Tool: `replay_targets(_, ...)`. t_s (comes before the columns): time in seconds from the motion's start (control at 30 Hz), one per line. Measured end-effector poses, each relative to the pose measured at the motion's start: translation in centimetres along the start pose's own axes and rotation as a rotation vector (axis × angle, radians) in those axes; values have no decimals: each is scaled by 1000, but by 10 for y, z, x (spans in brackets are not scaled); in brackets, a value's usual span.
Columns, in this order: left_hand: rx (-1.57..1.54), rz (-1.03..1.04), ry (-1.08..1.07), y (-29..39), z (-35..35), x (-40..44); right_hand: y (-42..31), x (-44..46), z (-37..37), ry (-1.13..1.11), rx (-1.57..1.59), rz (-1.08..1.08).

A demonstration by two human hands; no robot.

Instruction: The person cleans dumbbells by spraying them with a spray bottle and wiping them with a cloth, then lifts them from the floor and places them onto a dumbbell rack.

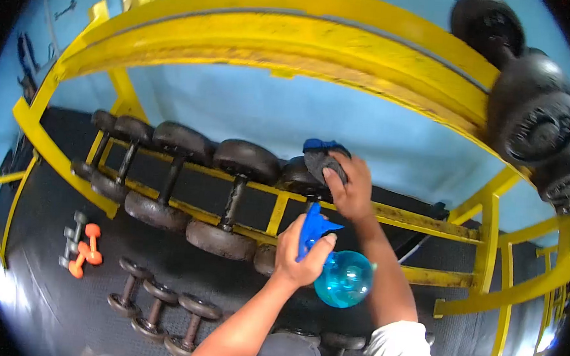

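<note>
My left hand is closed around the blue trigger head of a spray bottle, whose round, see-through turquoise body hangs to the right of my fingers. My right hand grips a dark grey and blue cloth, pressing it on the far end of a black dumbbell. That dumbbell lies on the lower tier of a yellow rack; my left hand and the bottle hide much of its handle and near end. To its left, another large dumbbell rests on the same tier.
More black dumbbells line the lower tier, and heavy ones sit on the upper beam at right. Smaller dumbbells and orange ones lie on the black floor mat. A light blue wall stands behind.
</note>
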State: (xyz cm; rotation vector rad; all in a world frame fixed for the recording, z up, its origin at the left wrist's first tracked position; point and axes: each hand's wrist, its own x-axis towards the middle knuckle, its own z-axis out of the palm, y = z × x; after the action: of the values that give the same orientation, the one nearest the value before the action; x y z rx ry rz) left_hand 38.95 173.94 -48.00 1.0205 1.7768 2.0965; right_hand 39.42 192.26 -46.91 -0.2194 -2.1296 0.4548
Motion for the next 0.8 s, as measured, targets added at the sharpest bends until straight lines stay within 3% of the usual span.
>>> replay_targets(0.1, -109, -75, -15, 0, 1, -4, 46, -70, 10, 214, 156, 371)
replay_targets(0.13, -139, -63, -20, -1, 1, -5, 40, -89, -8, 241, 133, 374)
replay_targets(0.2, -171, -13, -48, -1, 1, -3, 21, -129, -47, -83, -175, 418)
replay_targets(0.23, -179, 13, -65, 2, 1, -2, 14, -142, -64, -68, -203, 466)
replay_targets(0.33, -77, 55, -186, -4, -6, 2, -33, -174, -125, 283, 206, 815)
replay_targets(0.43, -100, 74, -150, -9, 1, 2, -45, -207, -160, 404, 395, 1034)
replay_targets(0.63, -139, 223, -434, 20, 24, -16, -61, -229, -189, 487, 851, 901)
replay_targets(0.67, -44, 370, -538, 27, 32, -26, -63, -235, -188, 505, 908, 904)
replay_targets(0.8, 79, 535, -993, 41, 43, -62, -97, -233, -192, 404, 907, 877)
